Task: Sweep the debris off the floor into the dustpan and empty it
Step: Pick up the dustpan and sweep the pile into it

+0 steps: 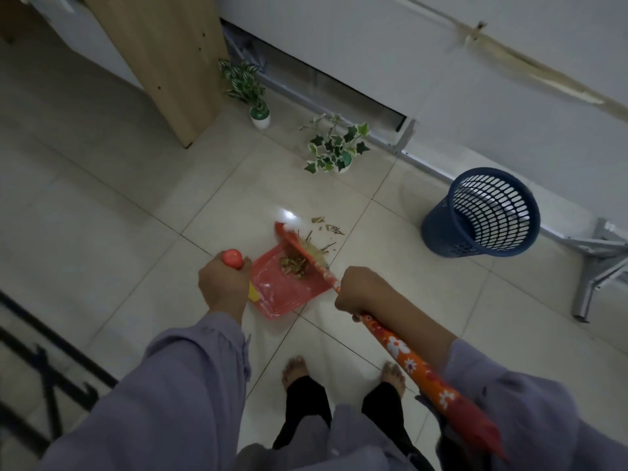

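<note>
The upright handle of the red dustpan (272,290) is gripped by the left hand (222,283), the fingers curled tight around it just below its rounded orange knob. The pan itself lies flat on the tiled floor (102,198), just beyond and to the right of those fingers. The orange flower-patterned broom (404,358) is held by the right hand (365,292), the fingers clamped around the shaft. Ahead of these fingers the broom head is set at the pan's open mouth. A heap of dry leaf debris (293,263) is seen inside the pan, between the two hands, while a few loose scraps (329,227) are left on the tiles just past the broom head. Well beyond the right-hand fingers, a blue mesh wastebasket (482,215) is tilted near the wall. Two small potted plants (334,146) are placed farther ahead.
</note>
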`<act>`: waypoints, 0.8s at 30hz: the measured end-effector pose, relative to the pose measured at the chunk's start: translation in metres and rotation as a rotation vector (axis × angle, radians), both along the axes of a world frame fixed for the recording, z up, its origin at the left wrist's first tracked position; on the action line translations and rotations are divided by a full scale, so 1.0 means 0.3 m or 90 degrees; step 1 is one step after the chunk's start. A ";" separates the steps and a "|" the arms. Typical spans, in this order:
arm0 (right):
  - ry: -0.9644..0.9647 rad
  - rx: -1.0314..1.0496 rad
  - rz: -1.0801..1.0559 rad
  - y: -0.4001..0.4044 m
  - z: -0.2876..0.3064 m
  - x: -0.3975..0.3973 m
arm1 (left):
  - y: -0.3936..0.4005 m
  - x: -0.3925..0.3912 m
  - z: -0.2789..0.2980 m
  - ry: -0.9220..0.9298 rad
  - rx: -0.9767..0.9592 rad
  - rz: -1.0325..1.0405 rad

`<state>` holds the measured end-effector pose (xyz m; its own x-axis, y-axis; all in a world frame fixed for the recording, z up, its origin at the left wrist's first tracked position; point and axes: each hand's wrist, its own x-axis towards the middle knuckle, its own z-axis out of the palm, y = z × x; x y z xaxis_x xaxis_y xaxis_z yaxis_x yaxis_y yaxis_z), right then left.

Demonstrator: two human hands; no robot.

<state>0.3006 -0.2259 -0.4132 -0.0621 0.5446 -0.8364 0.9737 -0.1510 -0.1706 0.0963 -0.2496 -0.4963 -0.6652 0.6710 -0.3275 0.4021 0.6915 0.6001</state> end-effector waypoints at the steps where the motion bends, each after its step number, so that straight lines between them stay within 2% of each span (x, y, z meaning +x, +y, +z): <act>1: 0.013 -0.024 0.006 -0.012 -0.003 -0.009 | 0.000 -0.004 0.001 -0.002 0.002 0.005; 4: 0.027 -0.065 0.012 -0.020 0.019 -0.015 | -0.002 -0.024 0.009 -0.001 0.010 0.017; 10: 0.038 -0.029 -0.053 0.092 0.106 -0.001 | -0.003 -0.072 0.042 0.014 0.019 0.029; 17: -0.018 0.065 -0.022 0.150 0.019 -0.059 | 0.013 -0.092 0.019 0.016 0.020 0.019; 20: -0.025 0.039 0.003 0.118 -0.036 -0.095 | 0.008 -0.103 -0.012 0.012 0.010 0.021; 24: 0.024 -0.029 0.002 0.068 -0.061 -0.117 | 0.006 -0.118 -0.037 -0.004 -0.001 0.041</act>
